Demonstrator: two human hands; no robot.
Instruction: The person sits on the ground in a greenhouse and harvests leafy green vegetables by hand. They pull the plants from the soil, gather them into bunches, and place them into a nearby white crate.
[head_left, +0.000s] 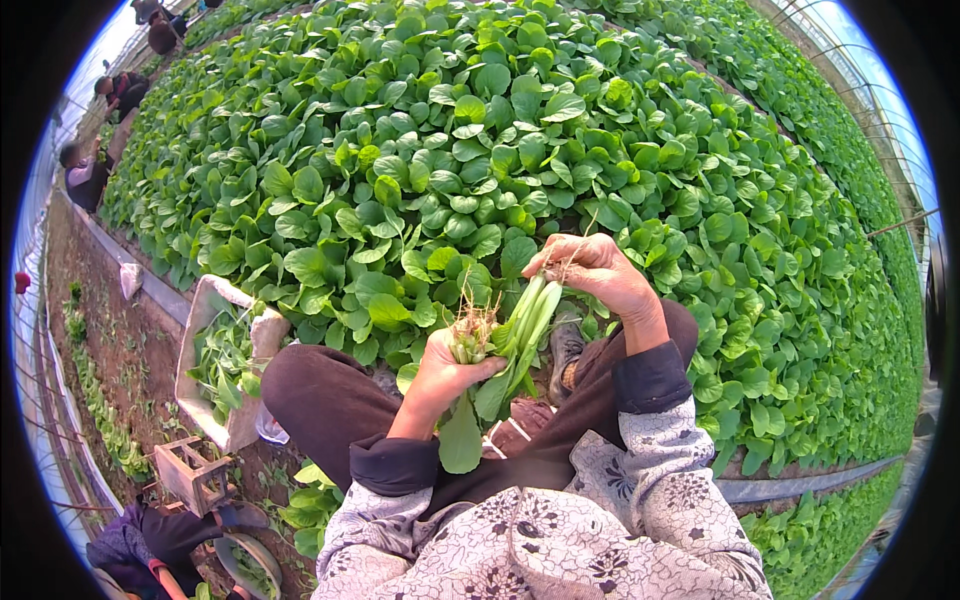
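Observation:
My left hand (442, 379) is closed around a bunch of leafy green plants (471, 349), its pale, stringy roots pointing up and a broad leaf hanging below the fist. In my right hand (604, 274) is a second small bunch of plants (534, 315), pinched at the root end between thumb and fingers. Its pale green stalks slant down towards the left thumb, where the leaves of both bunches overlap. Some dry roots stick up past the right fingers. Both hands are above my bent knees, at the edge of the bed of leafy greens (465, 150).
To the left stands a white foam box (196, 322) holding loose greens. Near it are a wooden stool (193, 476) and a round basin (251, 562) beside another person (150, 540). Several people sit along the bed's far left edge. Greenhouse hoops (874, 86) curve at the right.

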